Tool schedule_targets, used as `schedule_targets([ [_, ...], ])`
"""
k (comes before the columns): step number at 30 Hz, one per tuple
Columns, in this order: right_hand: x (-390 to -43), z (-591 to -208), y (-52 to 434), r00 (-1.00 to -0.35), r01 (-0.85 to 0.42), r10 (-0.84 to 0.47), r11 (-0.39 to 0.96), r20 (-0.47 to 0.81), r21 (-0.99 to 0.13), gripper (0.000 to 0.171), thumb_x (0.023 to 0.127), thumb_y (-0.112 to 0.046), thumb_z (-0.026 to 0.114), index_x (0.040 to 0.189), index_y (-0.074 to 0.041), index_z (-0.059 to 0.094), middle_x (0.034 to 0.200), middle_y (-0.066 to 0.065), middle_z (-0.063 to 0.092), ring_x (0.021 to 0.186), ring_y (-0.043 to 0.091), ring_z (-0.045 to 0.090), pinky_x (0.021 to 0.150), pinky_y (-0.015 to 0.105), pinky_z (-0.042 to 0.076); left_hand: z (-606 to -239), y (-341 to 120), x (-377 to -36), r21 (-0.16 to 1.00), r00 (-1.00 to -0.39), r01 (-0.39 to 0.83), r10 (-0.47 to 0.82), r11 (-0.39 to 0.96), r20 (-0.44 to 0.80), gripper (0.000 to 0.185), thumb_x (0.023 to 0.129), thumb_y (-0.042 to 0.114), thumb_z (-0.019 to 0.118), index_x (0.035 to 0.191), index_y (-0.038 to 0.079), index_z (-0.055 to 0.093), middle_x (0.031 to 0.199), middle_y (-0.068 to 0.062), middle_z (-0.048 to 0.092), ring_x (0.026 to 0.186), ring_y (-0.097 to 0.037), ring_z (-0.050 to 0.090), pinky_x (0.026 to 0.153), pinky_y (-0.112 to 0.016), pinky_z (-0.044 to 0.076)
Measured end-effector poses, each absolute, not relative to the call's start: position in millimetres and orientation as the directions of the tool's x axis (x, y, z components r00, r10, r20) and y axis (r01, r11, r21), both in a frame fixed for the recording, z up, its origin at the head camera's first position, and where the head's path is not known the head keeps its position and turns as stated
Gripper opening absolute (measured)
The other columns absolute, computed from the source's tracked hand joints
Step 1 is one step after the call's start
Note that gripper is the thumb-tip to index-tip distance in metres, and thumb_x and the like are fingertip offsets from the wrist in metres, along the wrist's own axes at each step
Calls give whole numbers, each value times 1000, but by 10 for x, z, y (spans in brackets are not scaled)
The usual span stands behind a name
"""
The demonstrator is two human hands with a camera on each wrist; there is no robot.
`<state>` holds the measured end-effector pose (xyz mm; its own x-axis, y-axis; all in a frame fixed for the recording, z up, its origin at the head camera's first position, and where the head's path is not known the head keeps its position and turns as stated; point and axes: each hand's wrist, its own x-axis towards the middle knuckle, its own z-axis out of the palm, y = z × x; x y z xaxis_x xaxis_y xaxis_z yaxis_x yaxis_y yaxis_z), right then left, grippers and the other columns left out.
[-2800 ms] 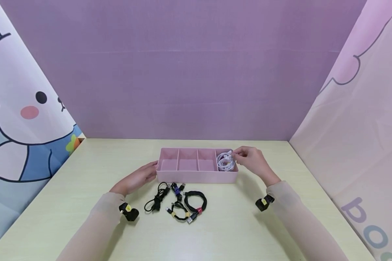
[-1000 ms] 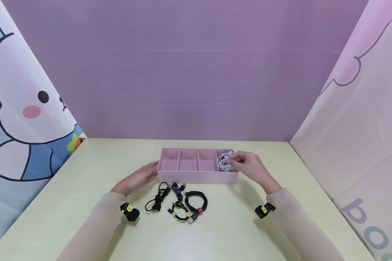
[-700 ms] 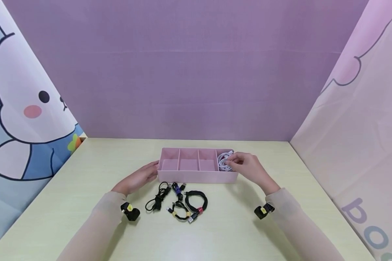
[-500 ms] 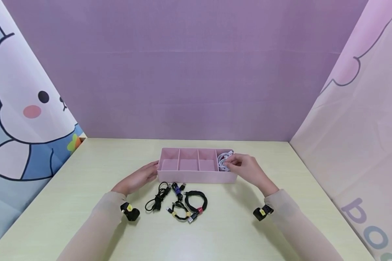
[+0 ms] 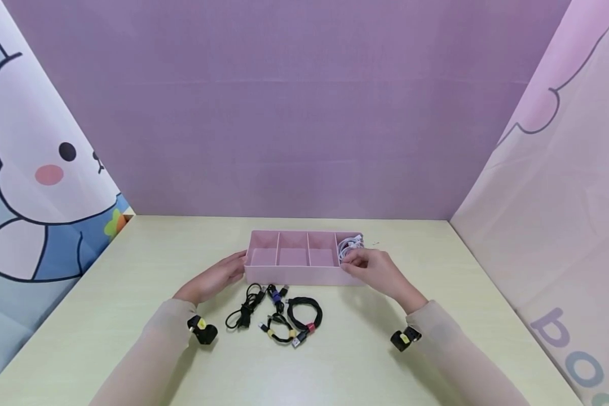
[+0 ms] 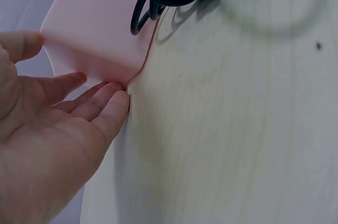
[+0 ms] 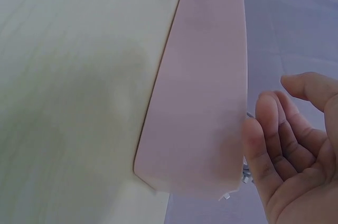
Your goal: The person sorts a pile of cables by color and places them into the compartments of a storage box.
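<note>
A pink tray point(image 5: 299, 276) with four compartments stands mid-table. A coiled white cable point(image 5: 348, 246) lies in its rightmost compartment. My left hand point(image 5: 214, 277) rests flat with straight fingers against the tray's left end point(image 6: 100, 34). My right hand point(image 5: 374, 270) hovers at the tray's front right corner, fingers relaxed and holding nothing. In the right wrist view the right hand point(image 7: 288, 150) is beside the tray's wall point(image 7: 206, 97). The left hand point(image 6: 63, 123) touches the tray's corner with its fingertips.
Several bundled black cables lie on the pale table point(image 5: 132, 316) in front of the tray: one with a red tie point(image 5: 305, 316), one with yellow ties point(image 5: 279, 331), one with a blue tie point(image 5: 273, 294). Purple and cartoon-print backdrops close in three sides.
My right hand let go of the white cable, left it in the rightmost compartment, and drew back toward me to the tray's front right corner. The left hand stayed put.
</note>
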<state>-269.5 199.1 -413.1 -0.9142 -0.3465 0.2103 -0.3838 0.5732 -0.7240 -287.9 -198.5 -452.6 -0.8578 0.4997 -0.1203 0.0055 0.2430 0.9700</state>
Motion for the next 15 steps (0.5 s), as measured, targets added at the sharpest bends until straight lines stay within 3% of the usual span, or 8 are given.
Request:
schedule_targets([
  [15,-2628,-4241,1881,-883,-420,-428,533,194,-735,9,92,-14,74,99,-9,76,84,-4,70,75,13,63,65,25,58,-4534,-1989,-2895,969,-860,4,495,247,-123,60,112,30,28,159,0,7,162,-24,21,147,-39,23,121,-46,22],
])
